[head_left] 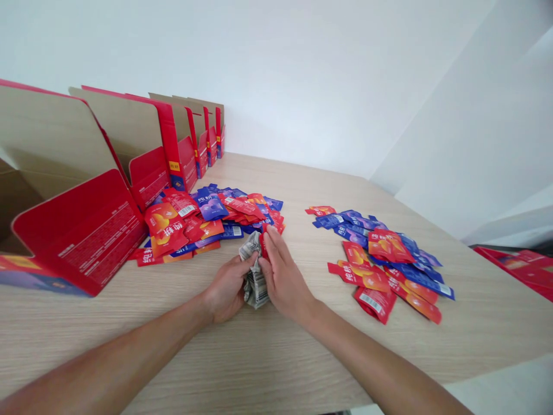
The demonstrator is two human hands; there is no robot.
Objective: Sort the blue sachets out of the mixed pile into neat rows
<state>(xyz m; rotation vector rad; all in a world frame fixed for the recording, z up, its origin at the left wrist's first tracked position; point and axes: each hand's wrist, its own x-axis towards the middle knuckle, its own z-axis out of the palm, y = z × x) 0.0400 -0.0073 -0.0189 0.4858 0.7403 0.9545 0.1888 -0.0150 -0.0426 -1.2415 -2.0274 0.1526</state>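
Between both hands, just above the middle of the table, is a wrinkled grey-white bundle (pixel 256 287) with thin dark lines, like packets seen edge-on. A bit of red shows at its upper right; its exact make-up I cannot make out. My left hand (pixel 227 291) is closed on its left side, thumb across the front. My right hand (pixel 285 279) presses against its right side, fingers together and stretched forward, thumb near the left thumb. Directly beyond the hands lies a heap of red and blue sachets (pixel 211 206). A second heap of sachets (pixel 391 248) spreads out on the right.
Red cardboard boxes (pixel 82 248) with raised flaps stand in a row along the left, running back to the white wall (pixel 294 80). The nearest box borders the left heap. Red packaging (pixel 522 262) shows beyond the right edge of the wooden table (pixel 259 369).
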